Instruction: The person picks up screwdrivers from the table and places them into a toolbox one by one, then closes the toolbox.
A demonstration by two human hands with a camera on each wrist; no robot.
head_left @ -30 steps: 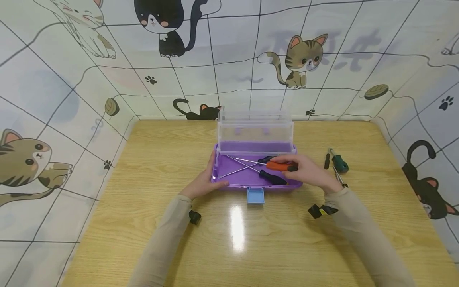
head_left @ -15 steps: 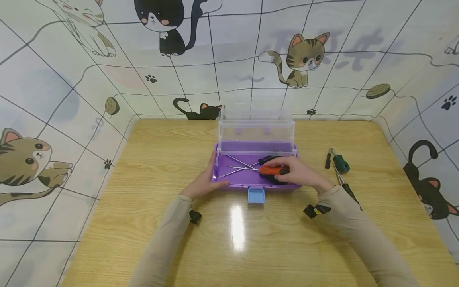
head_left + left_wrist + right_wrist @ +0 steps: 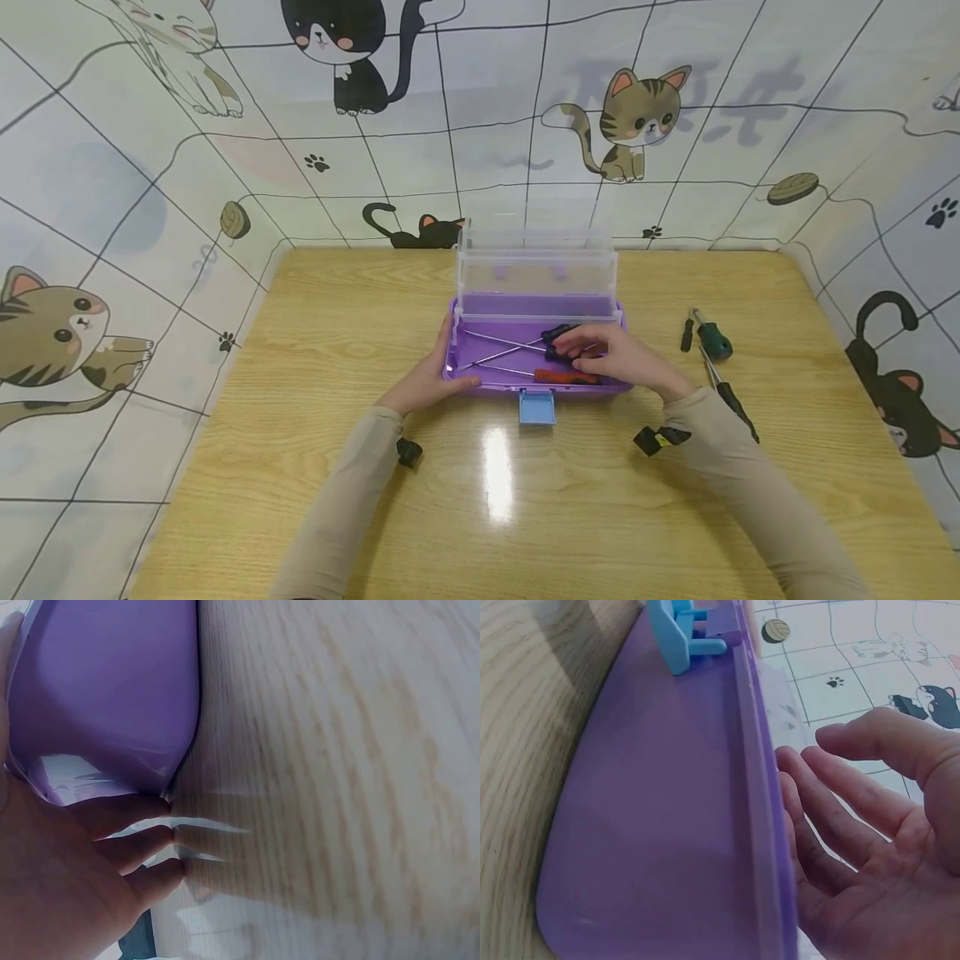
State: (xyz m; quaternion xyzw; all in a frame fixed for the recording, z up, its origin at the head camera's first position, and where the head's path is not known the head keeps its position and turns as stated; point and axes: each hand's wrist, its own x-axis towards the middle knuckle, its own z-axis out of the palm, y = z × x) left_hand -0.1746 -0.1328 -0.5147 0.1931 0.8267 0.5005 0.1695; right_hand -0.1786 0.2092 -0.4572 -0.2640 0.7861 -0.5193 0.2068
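Note:
A purple toolbox (image 3: pixel 491 379) stands on the table with its clear lid (image 3: pixel 536 275) raised. My left hand (image 3: pixel 423 385) rests against its left end, the thumb by the front rim and the fingers fairly straight along the end wall. Inside lie an orange-handled screwdriver (image 3: pixel 566 377) near the front and two black-handled screwdrivers; one black handle (image 3: pixel 553 332) shows at the back. My right hand (image 3: pixel 618 360) hovers over the box's right part, fingers loosely bent and holding nothing in the right wrist view. It partly hides the second black handle (image 3: pixel 557 354).
Right of the box lie a green-handled screwdriver (image 3: pixel 715 340), a small black-handled screwdriver (image 3: pixel 687 335) and a longer black-handled one (image 3: pixel 737 408) beside the right sleeve. A blue latch (image 3: pixel 537 408) hangs open at the box's front. Cat-print sheeting surrounds the wooden table (image 3: pixel 360 317).
My right hand has lowered the orange-handled screwdriver into the box and let go; it now lies near the front wall. A black-handled screwdriver has shifted towards the back. My left hand stays put.

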